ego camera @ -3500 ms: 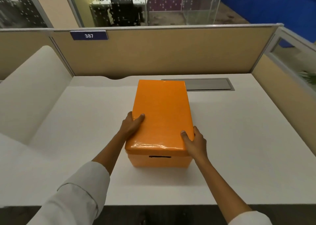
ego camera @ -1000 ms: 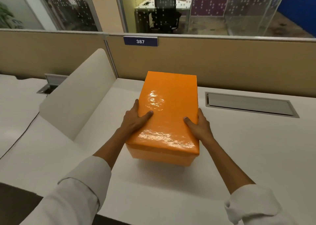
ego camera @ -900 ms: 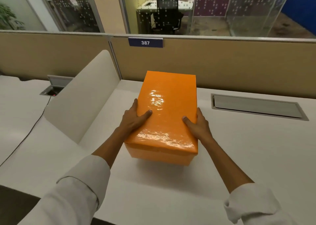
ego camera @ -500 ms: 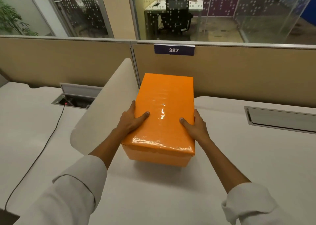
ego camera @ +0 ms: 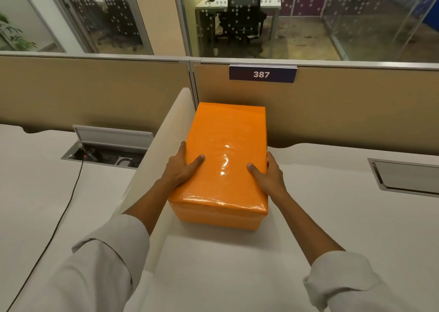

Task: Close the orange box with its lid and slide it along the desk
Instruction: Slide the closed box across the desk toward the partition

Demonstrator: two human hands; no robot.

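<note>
The orange box [ego camera: 213, 219] stands on the white desk [ego camera: 320, 205] with its glossy orange lid [ego camera: 225, 150] seated on top. It sits right beside the white side divider, its far end near the tan back partition. My left hand [ego camera: 181, 167] clasps the lid's left edge, thumb on top and fingers down the side. My right hand [ego camera: 268, 174] holds the right edge the same way. Both white sleeves are pushed up the forearms.
A white divider panel [ego camera: 164, 140] runs along the box's left side. The tan back partition [ego camera: 332, 112] carries a plate marked 387. A shut cable flap [ego camera: 408, 177] lies in the desk at right. On the neighbouring desk an open cable hatch [ego camera: 107, 152] feeds a black cord [ego camera: 59, 216].
The box has slid left along the desk, away from the cable flap, until it sits against the white divider. Both hands kept their hold on the lid's sides.
</note>
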